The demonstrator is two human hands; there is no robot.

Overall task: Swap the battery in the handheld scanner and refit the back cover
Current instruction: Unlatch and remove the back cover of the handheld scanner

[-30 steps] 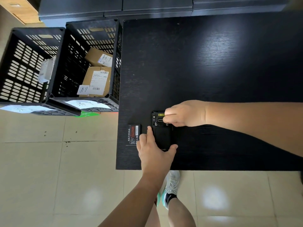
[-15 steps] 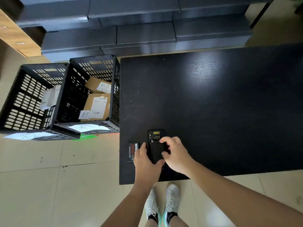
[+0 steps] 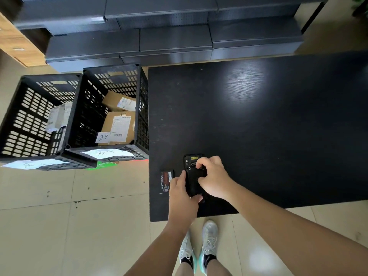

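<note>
The black handheld scanner lies back side up near the front left corner of the black table. My left hand grips its near end, thumb on the right edge and fingers along the left edge. My right hand presses down on the scanner's back, fingers curled over the upper middle of the cover. A loose battery with a red and white label lies flat on the table just left of the scanner, touching neither hand.
Two black slotted crates stand on the floor left of the table; the right one holds cardboard parcels. Dark grey shelving runs behind. My feet in pale trainers stand at the table's front edge.
My right hand has drawn back from across the scanner's top end and now presses on its back from the near right. The camera has tilted up, so the table sits lower in view.
</note>
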